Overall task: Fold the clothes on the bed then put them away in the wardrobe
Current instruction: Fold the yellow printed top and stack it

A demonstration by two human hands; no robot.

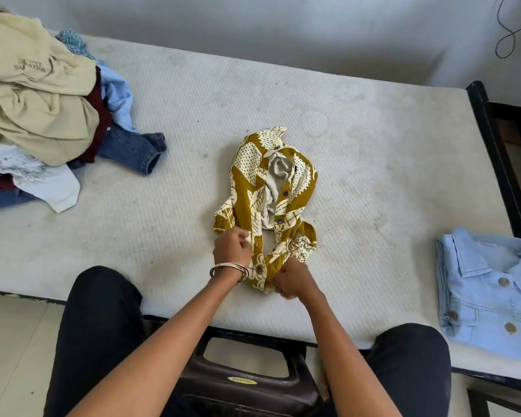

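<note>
A mustard and cream leaf-print shirt [247,188] lies bunched lengthwise in the middle of the white mattress [373,164], its grey inside showing down the button placket. My left hand [231,245], with bangles on the wrist, grips the shirt's near left edge. My right hand [292,281] pinches the near hem just to the right, knuckles up. A folded light blue denim jacket [487,296] lies at the mattress's right near corner. At far left sits a heap of unfolded clothes [39,106], with a beige shirt on top, jeans and a white top.
The black bed frame [494,139] runs along the right side and near edge. A dark plastic stool [247,377] stands between my knees. A grey wall backs the bed, with a black cable [507,31] hanging at top right. Pale floor tiles show at lower left.
</note>
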